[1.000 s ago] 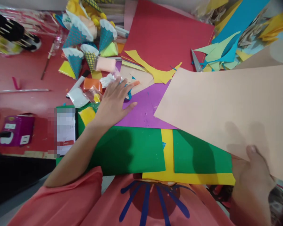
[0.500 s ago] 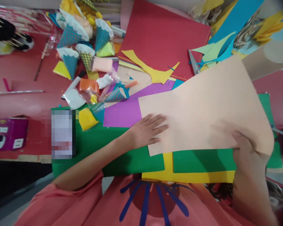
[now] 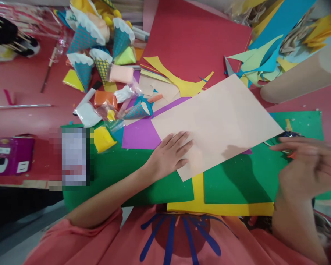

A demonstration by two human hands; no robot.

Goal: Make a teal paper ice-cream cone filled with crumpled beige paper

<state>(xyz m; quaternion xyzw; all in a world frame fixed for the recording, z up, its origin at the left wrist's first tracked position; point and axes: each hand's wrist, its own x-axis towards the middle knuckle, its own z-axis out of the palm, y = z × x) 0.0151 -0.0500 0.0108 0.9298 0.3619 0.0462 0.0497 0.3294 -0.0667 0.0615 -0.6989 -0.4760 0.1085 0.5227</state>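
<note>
A beige paper sheet (image 3: 223, 121) lies flat and slanted over purple paper (image 3: 139, 134) and a green sheet (image 3: 237, 180). My left hand (image 3: 172, 152) rests on the sheet's left part, fingers spread, holding nothing. Off the sheet's right corner, my right hand (image 3: 310, 163) hovers above the green sheet with its index finger stretched to the left. Its other fingers are bent, and nothing shows in it. Just beyond that finger lies a small dark object with an orange part (image 3: 291, 154), partly hidden by the hand.
Scissors (image 3: 229, 67) lie by a red sheet (image 3: 193, 40) and paper scraps. A brown paper roll (image 3: 298, 79) is at the right. Paper cones (image 3: 82, 70), clay packets and a pixelated phone (image 3: 74, 156) are on the left.
My right hand has let go of the beige sheet and moved right. The sheet's right part, lifted and bent before, now lies flat. My left hand stays on the sheet.
</note>
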